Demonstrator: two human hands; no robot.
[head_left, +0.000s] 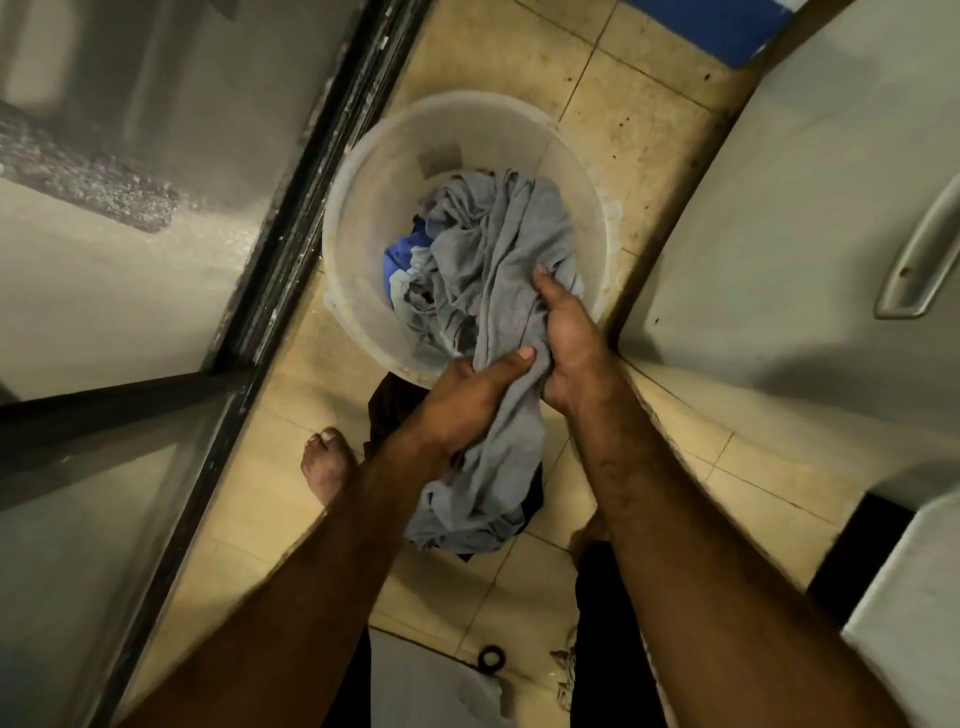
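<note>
The tiled floor lane is bounded by a dark door frame on the left and a white appliance on the right. The bucket takes up most of the lane's width. The grey garment, crumpled and twisted, extends from the bucket over its near rim. It is clamped by the left grip and the right grip, which are held side by side.

Matt grey cloth (translucent plastic bucket).
</note>
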